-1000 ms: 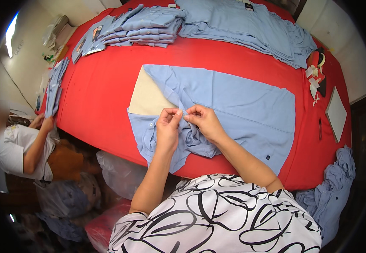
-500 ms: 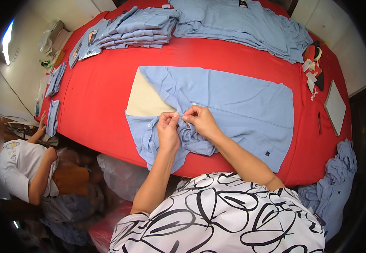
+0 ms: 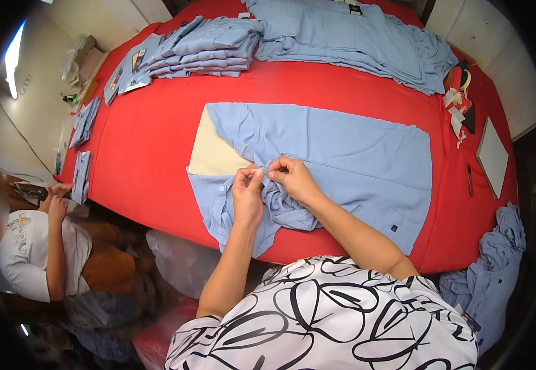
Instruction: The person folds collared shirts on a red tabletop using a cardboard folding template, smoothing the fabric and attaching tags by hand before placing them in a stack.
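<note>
A light blue shirt (image 3: 366,166) lies spread on the red-covered table (image 3: 144,135) in front of me. A cream flat sheet or panel (image 3: 212,153) shows at the shirt's left end, where the blue cloth is folded away. My left hand (image 3: 247,198) pinches the cloth's edge near the middle of the shirt, thumb against forefinger. Right beside it, my right hand (image 3: 294,183) pinches the same bunched part, the fingertips almost touching. Whatever small thing lies between the fingertips is hidden. A pale button (image 3: 221,189) shows left of my left hand.
Folded blue shirts (image 3: 209,46) are stacked at the back left, flat ones (image 3: 342,34) at the back right. On the right lie a white board (image 3: 492,161), scissors-like tool (image 3: 469,179) and paper scraps (image 3: 457,117). Blue clothes (image 3: 493,271) hang lower right. A co-worker (image 3: 45,253) sits left.
My hands keep their pinch on the shirt at nearly the same spot. At the left, the co-worker's hands have come together by the table edge. The whole view has shifted slightly.
</note>
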Tool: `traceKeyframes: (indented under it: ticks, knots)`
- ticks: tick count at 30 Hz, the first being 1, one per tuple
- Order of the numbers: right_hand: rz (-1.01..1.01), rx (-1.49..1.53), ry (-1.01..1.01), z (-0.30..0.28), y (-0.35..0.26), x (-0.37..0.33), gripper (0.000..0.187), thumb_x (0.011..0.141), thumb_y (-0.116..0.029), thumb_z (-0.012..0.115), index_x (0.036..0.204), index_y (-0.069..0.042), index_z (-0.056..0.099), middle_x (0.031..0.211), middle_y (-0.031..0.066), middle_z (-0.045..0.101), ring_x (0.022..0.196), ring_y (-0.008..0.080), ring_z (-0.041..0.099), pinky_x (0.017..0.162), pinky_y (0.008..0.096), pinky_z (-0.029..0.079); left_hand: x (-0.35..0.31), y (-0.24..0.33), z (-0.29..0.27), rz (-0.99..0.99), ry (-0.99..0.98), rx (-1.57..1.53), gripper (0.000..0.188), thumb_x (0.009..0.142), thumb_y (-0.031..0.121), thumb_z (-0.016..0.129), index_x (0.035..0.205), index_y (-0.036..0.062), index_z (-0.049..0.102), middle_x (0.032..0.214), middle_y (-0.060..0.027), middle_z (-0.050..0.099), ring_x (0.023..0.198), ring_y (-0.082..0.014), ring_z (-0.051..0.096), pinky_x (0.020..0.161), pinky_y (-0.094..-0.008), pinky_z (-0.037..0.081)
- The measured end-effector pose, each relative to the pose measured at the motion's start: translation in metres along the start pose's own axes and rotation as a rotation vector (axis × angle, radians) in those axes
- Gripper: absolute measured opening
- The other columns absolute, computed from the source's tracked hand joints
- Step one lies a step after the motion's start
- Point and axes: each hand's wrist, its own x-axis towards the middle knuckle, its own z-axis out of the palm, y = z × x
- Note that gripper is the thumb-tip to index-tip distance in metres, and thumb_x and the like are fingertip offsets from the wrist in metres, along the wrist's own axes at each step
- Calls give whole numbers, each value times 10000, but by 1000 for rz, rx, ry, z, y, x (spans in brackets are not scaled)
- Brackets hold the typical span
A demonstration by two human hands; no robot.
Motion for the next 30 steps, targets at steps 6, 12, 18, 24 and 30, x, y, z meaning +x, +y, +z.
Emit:
traceKeyframes:
  ticks: [6, 12, 18, 24, 30]
  knots:
    - [-115, -47, -11, -1, -3, -6, 127, 808, -67, 683, 898, 16, 646, 780, 43, 618, 695, 108, 536, 630, 278, 439, 8, 1, -7, -193, 24, -100, 98, 890, 25, 628, 932, 90, 569, 906, -3, 585, 863, -112, 531, 859, -265, 408]
    - [-411, -207, 105, 6, 0, -16, 78, 815, -32, 638, 861, 25, 610, 803, 111, 599, 685, 229, 587, 623, 336, 459, 18, 4, -14, -305, -17, -70, 90, 883, 23, 626, 882, 93, 571, 899, -9, 589, 820, -124, 524, 827, -277, 419]
    - [-495, -325, 176, 6, -1, -15, 75, 806, -15, 659, 840, 34, 613, 784, 103, 593, 660, 203, 564, 609, 298, 444, 10, 1, -12, -213, -68, 46, 73, 925, 65, 633, 967, 56, 575, 930, -28, 597, 855, -104, 546, 804, -249, 442]
    - [-196, -162, -4, -6, 0, 0, 126, 844, -86, 689, 902, 24, 669, 780, 54, 647, 695, 93, 556, 640, 257, 453, 5, 3, -10, -100, -66, 103, 170, 901, 5, 654, 1056, 28, 589, 997, -28, 604, 934, -96, 560, 863, -231, 441]
    - [-146, -124, -31, -7, -8, -2, 192, 834, -151, 697, 889, 32, 693, 772, 82, 663, 700, 124, 582, 651, 280, 463, 5, 6, -11, -150, -49, 11, 195, 892, -8, 661, 1070, 22, 588, 1022, -34, 611, 953, -94, 569, 885, -226, 446]
